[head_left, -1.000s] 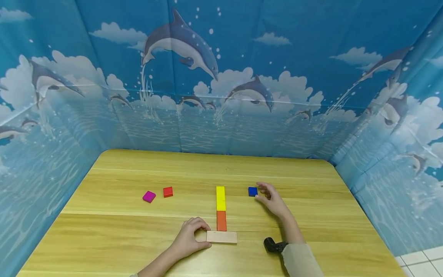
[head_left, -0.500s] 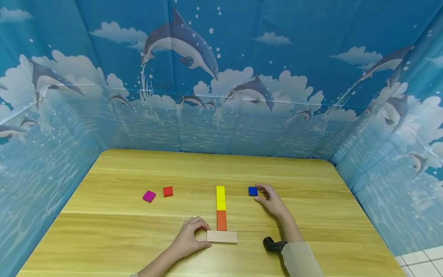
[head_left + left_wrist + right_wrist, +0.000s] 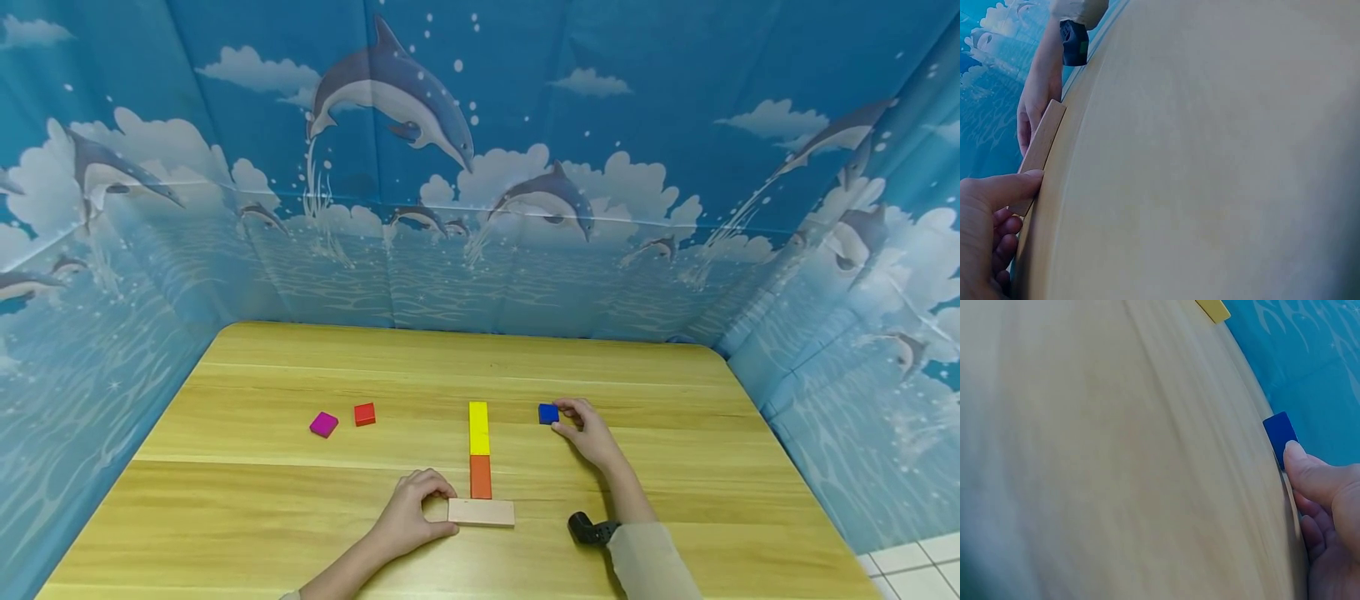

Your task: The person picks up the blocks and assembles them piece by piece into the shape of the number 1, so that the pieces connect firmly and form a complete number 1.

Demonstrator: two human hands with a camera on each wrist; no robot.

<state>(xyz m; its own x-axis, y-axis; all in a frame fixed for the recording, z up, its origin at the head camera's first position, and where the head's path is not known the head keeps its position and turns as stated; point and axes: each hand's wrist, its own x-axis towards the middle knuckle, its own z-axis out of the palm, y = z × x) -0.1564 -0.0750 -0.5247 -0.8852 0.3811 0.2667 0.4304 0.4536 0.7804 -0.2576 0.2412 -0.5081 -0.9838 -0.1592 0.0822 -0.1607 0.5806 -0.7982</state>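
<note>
My left hand (image 3: 408, 515) pinches the left end of a plain wooden block (image 3: 483, 513), which lies crosswise on the table. In the left wrist view the thumb presses on that block (image 3: 1044, 137). Beyond it an orange block (image 3: 481, 477) and a yellow block (image 3: 478, 428) run end to end in a line away from me. To their right, my right hand (image 3: 588, 433) holds a small blue block (image 3: 548, 414) by its right side between thumb and fingers. The right wrist view has the thumb on the blue block (image 3: 1279, 430), with the other fingers partly hidden.
A magenta block (image 3: 324, 425) and a red block (image 3: 364, 414) lie on the left of the wooden table (image 3: 225, 517). A black device (image 3: 588, 529) is at the right wrist, below the sleeve's edge. A dolphin-printed curtain (image 3: 450, 275) stands behind the table.
My right thumb and fingers have come in from just beside the blue block and now grip it. The left hand and the wooden block have stayed put.
</note>
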